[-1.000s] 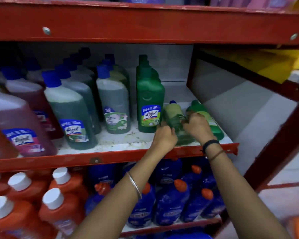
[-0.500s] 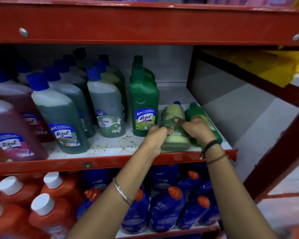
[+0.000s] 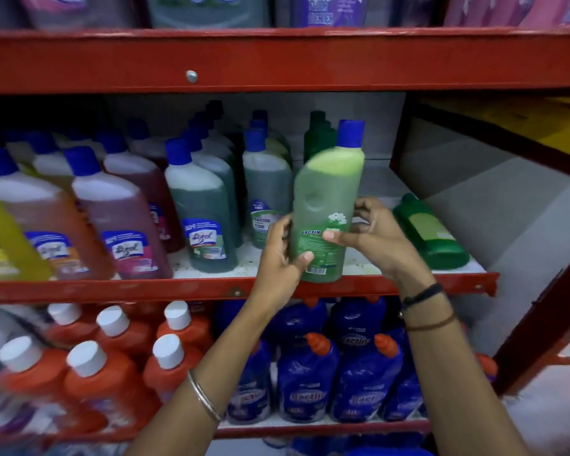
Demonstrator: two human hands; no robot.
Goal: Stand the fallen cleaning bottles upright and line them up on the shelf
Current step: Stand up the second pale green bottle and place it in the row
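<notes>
1. The light green Bactin bottle (image 3: 326,205) with a blue cap stands nearly upright at the front edge of the red shelf (image 3: 375,284), in the open space right of the standing rows.
2. The left hand (image 3: 278,258) wraps its lower left side, thumb across the label; fingers clamped on the bottle.
3. The right hand (image 3: 372,233) holds the right side at label height, thumb pressed on the front, the other fingers curled behind.
4. It looks full, so probably heavy and bottom-weighted; the smooth plastic may be slippery, and the walls likely give slightly under a squeeze.
5. The waist at the label seems the best hold; the moulded dimple above offers a thumb rest.
6. A dark green bottle (image 3: 430,230) lies fallen just to the right, not yet stood up.
</notes>
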